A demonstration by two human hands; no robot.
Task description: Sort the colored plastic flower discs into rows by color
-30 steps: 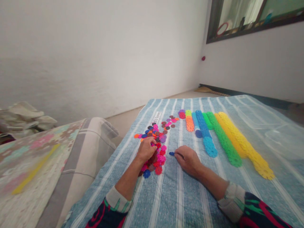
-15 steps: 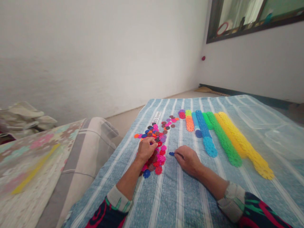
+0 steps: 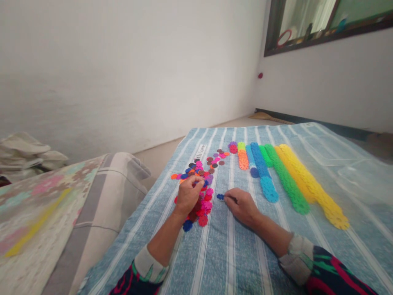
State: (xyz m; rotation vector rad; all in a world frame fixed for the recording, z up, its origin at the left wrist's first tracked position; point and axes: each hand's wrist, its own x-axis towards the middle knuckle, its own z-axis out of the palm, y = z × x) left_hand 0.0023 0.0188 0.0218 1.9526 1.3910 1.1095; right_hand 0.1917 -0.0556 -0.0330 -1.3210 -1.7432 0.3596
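Observation:
My left hand (image 3: 189,196) is over a loose pile of small notched plastic discs (image 3: 205,208) in pink, red, brown, orange, purple and dark blue. Its thumb and forefinger pinch a dark blue disc (image 3: 206,183). To the right of the pile, my right hand (image 3: 242,203) is closed, holding another dark blue disc (image 3: 220,196) at its fingertips just above the cloth. Further right lie overlapping rows of discs sorted by colour: a blue row (image 3: 260,160), a green row (image 3: 287,180) and a yellow row (image 3: 313,184). Shorter rows include an orange one (image 3: 243,159).
A blue-and-white striped cloth (image 3: 215,262) covers the table. Clear plastic sheeting (image 3: 362,172) lies at the right. On the left stands a surface with a floral cover (image 3: 46,196) and a yellow strip (image 3: 38,223). A white wall (image 3: 138,73) rises behind.
A dark blue disc now shows at my left fingertips, where a red one was visible before. My right hand keeps its dark blue disc. The view has shifted slightly.

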